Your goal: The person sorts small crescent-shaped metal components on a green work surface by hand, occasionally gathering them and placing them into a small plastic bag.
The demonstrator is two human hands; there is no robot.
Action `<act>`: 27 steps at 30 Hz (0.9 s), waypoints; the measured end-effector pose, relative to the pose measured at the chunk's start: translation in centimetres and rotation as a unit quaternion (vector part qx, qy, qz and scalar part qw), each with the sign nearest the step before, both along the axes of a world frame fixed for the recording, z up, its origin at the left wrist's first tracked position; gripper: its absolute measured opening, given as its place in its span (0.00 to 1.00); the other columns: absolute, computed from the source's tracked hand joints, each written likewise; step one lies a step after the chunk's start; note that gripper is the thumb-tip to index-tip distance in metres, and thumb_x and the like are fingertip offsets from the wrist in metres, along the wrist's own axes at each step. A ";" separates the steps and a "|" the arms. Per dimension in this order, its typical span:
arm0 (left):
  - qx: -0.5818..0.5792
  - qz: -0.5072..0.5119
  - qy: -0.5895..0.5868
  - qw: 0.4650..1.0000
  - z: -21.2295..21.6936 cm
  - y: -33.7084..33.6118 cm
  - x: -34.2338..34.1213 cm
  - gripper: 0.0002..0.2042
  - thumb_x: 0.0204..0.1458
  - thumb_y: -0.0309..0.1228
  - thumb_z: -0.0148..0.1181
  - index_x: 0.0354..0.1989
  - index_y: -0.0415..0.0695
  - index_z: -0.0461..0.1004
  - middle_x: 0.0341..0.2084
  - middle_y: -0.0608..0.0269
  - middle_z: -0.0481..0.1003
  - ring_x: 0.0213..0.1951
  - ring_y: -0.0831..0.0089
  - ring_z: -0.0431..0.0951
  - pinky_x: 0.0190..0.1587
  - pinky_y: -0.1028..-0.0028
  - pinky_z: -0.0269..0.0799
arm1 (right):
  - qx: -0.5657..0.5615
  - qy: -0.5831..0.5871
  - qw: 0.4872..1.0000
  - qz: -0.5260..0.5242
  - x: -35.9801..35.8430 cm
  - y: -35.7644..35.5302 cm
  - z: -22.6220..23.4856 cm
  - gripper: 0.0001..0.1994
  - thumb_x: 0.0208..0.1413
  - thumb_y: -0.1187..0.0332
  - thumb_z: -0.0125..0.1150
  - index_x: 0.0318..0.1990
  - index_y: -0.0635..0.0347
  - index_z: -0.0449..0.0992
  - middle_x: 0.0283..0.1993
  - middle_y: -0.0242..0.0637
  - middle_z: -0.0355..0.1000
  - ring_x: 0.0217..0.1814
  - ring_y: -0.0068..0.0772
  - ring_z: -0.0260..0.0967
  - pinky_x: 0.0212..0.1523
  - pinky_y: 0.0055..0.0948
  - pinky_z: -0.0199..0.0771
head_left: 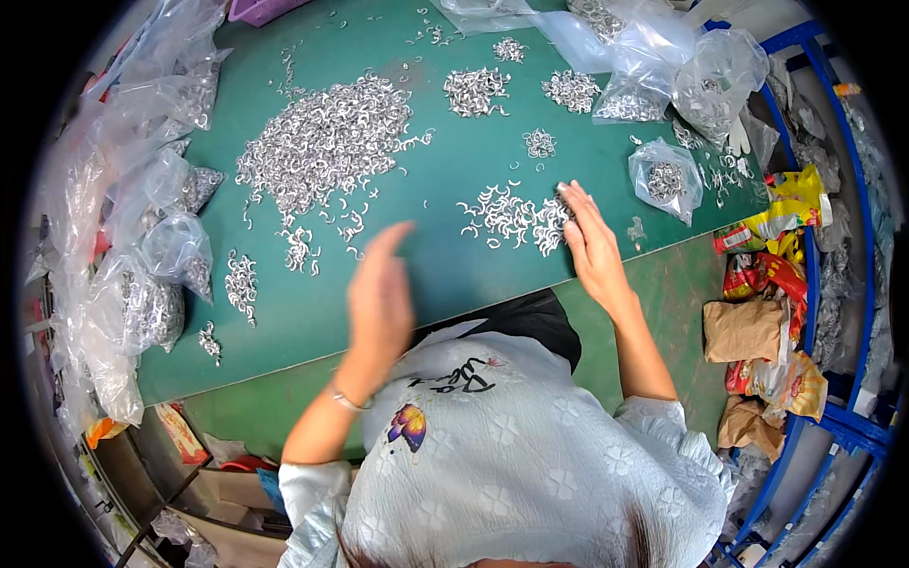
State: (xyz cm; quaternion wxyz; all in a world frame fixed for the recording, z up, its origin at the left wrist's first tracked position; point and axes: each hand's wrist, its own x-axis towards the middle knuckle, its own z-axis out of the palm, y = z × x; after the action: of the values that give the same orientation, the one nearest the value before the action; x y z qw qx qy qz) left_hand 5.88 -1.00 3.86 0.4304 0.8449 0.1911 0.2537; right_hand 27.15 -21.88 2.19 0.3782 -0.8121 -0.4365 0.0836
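A: Right hand flat on the green table mat, fingers stretched out and released, gripping nothing. Fingertips resting at the edge of a small cluster of curved metal clips, spread just to the left of them.

B: Left hand blurred, lifted over bare mat, fingers open as far as visible, holding nothing. Well beyond those fingertips, the big heap of clips.

A: Further out past the right fingertips, several smaller piles, already separated. Off to the right of the thumb side, a small clear bag of clips.

B: Probably best done by sweeping with flat fingers, not pinching. Light pressure, or clips skid off and scatter.

A: Likely wise to keep the cluster apart from the big heap, too. Easy to tangle, those hooked shapes.

B: More filled plastic bags stacked far left of the left hand.
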 end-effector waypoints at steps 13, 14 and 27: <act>0.064 -0.109 0.029 0.992 -3.2 -6.7 9.5 0.24 0.57 0.20 0.49 0.63 0.31 0.57 0.62 0.39 0.59 0.66 0.44 0.58 0.69 0.52 0.52 | 0.039 0.052 0.990 0.122 0.4 2.0 -0.5 0.24 0.62 0.70 0.54 0.65 0.64 0.61 0.68 0.53 0.59 0.73 0.53 0.54 0.70 0.43 0.56; 0.037 -0.106 0.008 0.994 -3.1 -6.8 9.3 0.23 0.57 0.18 0.48 0.63 0.31 0.58 0.61 0.40 0.61 0.66 0.45 0.59 0.68 0.53 0.53 | 0.052 0.088 0.987 0.126 0.5 2.2 -0.4 0.24 0.62 0.70 0.54 0.66 0.63 0.61 0.68 0.53 0.59 0.72 0.53 0.54 0.69 0.43 0.57; -0.759 -0.258 0.190 0.567 -3.2 -7.8 2.3 0.18 0.66 0.26 0.42 0.60 0.30 0.64 0.55 0.44 0.72 0.58 0.59 0.73 0.62 0.66 0.67 | 0.012 0.084 0.961 0.264 3.3 2.7 0.8 0.23 0.63 0.67 0.51 0.65 0.62 0.64 0.69 0.45 0.62 0.73 0.49 0.54 0.72 0.43 0.53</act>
State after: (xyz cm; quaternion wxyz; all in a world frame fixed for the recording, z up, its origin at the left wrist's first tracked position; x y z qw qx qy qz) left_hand 8.14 -8.84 0.70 0.9143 0.2497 0.1650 -0.2728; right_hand 30.42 -19.17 2.95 0.3881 -0.6536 -0.6026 0.2432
